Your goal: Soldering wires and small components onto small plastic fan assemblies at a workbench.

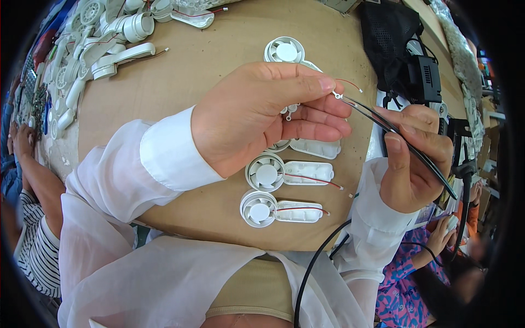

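Note:
Between the thumb and forefinger of my left hand (pixel 257 106) is a small white plastic piece (pixel 338 95) with a ring-shaped end. More small white pieces (pixel 291 111) lie under its curled fingers, partly hidden. My right hand (pixel 418 156) grips dark tweezers (pixel 378 118), whose tips meet the held piece. Below my left hand, white handheld fan halves sit in a column on the brown table: one fan (pixel 266 174) with a red wire, and another fan (pixel 259 211) nearest me. A further fan (pixel 285 51) lies beyond my hand; others are partly covered by it.
A heap of white fan parts (pixel 82 54) fills the far left of the brown tabletop (pixel 175 71). At the far right are a black mesh bag (pixel 388 44) and a black box-like device (pixel 425 76). A black cable (pixel 306 273) hangs near my right forearm. People sit on both sides.

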Tool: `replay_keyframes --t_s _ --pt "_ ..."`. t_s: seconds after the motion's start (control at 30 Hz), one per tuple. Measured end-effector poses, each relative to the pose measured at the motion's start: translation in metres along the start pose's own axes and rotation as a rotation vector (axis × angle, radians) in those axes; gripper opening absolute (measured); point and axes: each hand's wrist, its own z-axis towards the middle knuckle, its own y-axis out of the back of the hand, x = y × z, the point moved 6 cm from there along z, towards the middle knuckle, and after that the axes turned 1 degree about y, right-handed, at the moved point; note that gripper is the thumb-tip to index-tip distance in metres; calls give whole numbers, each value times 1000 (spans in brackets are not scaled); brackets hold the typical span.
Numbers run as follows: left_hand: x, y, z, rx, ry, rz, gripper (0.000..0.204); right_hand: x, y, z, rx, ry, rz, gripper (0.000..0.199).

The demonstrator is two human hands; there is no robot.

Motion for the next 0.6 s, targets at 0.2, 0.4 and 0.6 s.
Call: replay_keyframes --t_s 0.2,0.4,0.6 --pt "1 -5 5 -14 -1 3 28 2 -1 3 34 4 -88 22" --pt "5 -26 26 32 3 9 28 -2 26 5 -3 0 -204 22" --pt "16 -41 39 -117 44 76 27 -25 46 -8 -83 -64 8 17"
